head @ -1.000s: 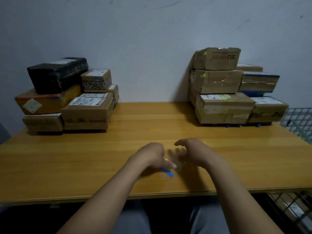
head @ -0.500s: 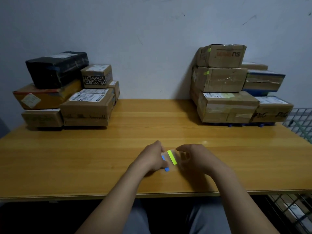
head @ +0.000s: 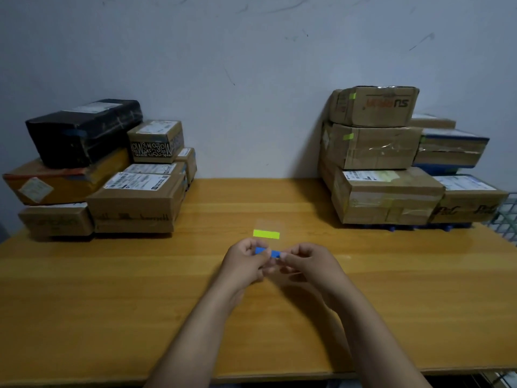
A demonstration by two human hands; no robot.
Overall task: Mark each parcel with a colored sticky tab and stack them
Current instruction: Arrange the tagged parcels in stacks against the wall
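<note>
At the middle of a glossy wooden table (head: 112, 289), the left hand (head: 246, 261) and right hand (head: 307, 261) meet with fingers curled, each pinching one end of a small blue sticky tab (head: 267, 252) held level between them. Just beyond the hands lies a yellow-green tab (head: 266, 234), a flat rectangle on a clear, shiny backing sheet (head: 268, 224). Against the pale wall, a loose pile of parcels (head: 137, 197) sits at far left: brown cardboard boxes with white labels, and one wrapped in black plastic. At far right stands a taller stack of taped cardboard boxes (head: 375, 147); its top two boxes each carry a small green tab (head: 348, 136).
</note>
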